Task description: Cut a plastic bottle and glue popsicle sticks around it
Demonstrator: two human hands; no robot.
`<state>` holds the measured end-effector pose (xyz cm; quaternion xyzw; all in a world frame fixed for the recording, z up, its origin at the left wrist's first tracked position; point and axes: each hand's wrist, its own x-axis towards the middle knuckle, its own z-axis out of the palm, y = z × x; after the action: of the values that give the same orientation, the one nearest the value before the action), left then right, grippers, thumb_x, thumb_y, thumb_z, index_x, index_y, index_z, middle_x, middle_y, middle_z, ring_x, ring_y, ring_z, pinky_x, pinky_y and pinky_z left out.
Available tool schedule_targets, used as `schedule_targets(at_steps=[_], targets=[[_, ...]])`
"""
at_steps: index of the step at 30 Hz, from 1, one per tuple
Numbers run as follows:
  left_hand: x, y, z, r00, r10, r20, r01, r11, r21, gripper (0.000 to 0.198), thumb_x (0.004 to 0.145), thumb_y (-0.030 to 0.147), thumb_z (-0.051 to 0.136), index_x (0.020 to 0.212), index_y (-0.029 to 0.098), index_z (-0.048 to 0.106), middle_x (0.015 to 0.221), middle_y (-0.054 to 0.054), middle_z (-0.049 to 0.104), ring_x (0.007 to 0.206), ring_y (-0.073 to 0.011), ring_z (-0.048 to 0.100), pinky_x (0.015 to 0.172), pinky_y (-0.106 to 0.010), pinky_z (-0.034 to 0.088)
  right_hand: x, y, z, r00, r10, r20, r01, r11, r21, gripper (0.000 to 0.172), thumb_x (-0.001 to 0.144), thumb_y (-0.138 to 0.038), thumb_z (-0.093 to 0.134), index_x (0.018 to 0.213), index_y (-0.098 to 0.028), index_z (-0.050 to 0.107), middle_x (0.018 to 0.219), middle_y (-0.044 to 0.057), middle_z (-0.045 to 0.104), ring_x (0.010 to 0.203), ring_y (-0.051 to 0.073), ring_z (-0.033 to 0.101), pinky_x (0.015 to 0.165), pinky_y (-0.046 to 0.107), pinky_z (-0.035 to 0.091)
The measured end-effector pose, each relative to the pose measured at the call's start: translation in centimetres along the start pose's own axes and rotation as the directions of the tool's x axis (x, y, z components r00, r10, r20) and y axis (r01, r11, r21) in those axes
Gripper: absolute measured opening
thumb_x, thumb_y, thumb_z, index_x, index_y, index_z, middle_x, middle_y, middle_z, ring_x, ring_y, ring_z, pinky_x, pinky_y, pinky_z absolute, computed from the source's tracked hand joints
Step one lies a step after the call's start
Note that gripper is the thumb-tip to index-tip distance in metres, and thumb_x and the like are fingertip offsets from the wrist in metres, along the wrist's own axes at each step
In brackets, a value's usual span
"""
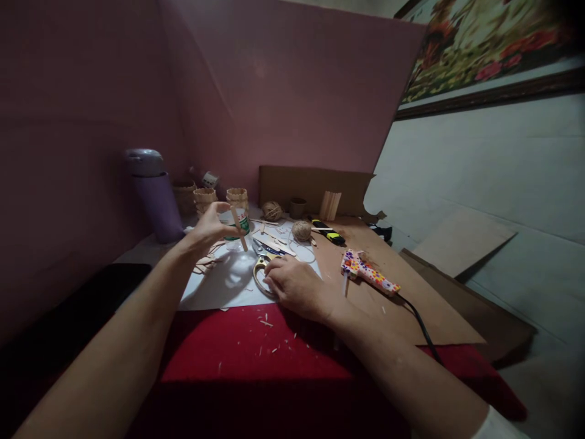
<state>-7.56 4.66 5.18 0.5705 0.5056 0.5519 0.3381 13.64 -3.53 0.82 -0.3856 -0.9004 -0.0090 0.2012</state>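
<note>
My left hand (211, 227) is raised over the white sheet (214, 286) and pinches a flat wooden craft stick (239, 228), held nearly upright. Just behind it stands a small white glue bottle (242, 219) with a green label. My right hand (297, 286) rests palm down on the sheet's right edge, its fingers curled over the yellow handles of a pair of scissors (261, 271). More wooden sticks (274, 241) lie loose on the sheet beyond the scissors.
A flowered glue gun (368, 272) with a black cord lies on brown cardboard (411, 292) to the right. At the back: a purple flask (153, 195), small stick-built baskets (205, 198), two twine balls (301, 230), a yellow-black cutter (329, 235), a stick bundle (329, 205). Red cloth (256, 353) holds wood chips.
</note>
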Motion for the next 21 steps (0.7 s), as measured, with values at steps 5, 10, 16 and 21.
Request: schedule_targets(at_steps=[5,10,16,21], targets=[[-0.2,-0.4,0.3,0.998,-0.019,0.059,0.015,0.998,0.057,0.071,0.032,0.011,0.087,0.096,0.019,0.059,0.087,-0.003,0.060,0.081,-0.0241,0.060,0.069,-0.034,0.047,0.0,0.6,-0.2,0.996,0.085,0.010,-0.083,0.987,-0.138,0.030,0.096,-0.017,0.050,0.080,-0.016,0.075,0.094,0.012,0.072,0.086,0.022,0.059,0.076,0.034,0.045],[-0.2,-1.0,0.8,0.997,0.025,0.076,-0.041,0.974,0.222,0.069,0.033,0.015,0.088,0.095,0.020,0.060,0.085,-0.002,0.060,0.089,-0.0277,0.059,0.083,-0.040,0.046,-0.1,0.9,-0.6,0.990,0.139,0.022,-0.136,0.984,-0.112,0.030,0.098,-0.021,0.050,0.084,-0.014,0.075,0.102,0.011,0.072,0.094,0.021,0.060,0.080,0.033,0.044],[0.1,-0.7,1.0,0.992,0.100,0.075,-0.114,0.972,0.204,0.082,0.025,0.015,0.092,0.101,0.019,0.061,0.109,-0.010,0.060,0.119,-0.0383,0.051,0.106,-0.050,0.033,-0.3,0.8,-0.5,0.989,0.146,0.012,-0.144,0.984,-0.108,0.025,0.096,-0.024,0.055,0.085,-0.016,0.076,0.102,0.009,0.073,0.097,0.023,0.060,0.078,0.033,0.043],[0.1,-0.7,1.1,0.990,0.102,0.095,-0.120,0.971,0.208,0.085,0.027,0.018,0.093,0.106,0.019,0.062,0.113,-0.012,0.061,0.124,-0.0398,0.049,0.108,-0.052,0.032,-0.4,0.9,-0.4,0.989,0.145,0.002,-0.144,0.984,-0.102,0.025,0.096,-0.025,0.055,0.084,-0.017,0.075,0.100,0.008,0.074,0.095,0.022,0.060,0.077,0.033,0.042]])
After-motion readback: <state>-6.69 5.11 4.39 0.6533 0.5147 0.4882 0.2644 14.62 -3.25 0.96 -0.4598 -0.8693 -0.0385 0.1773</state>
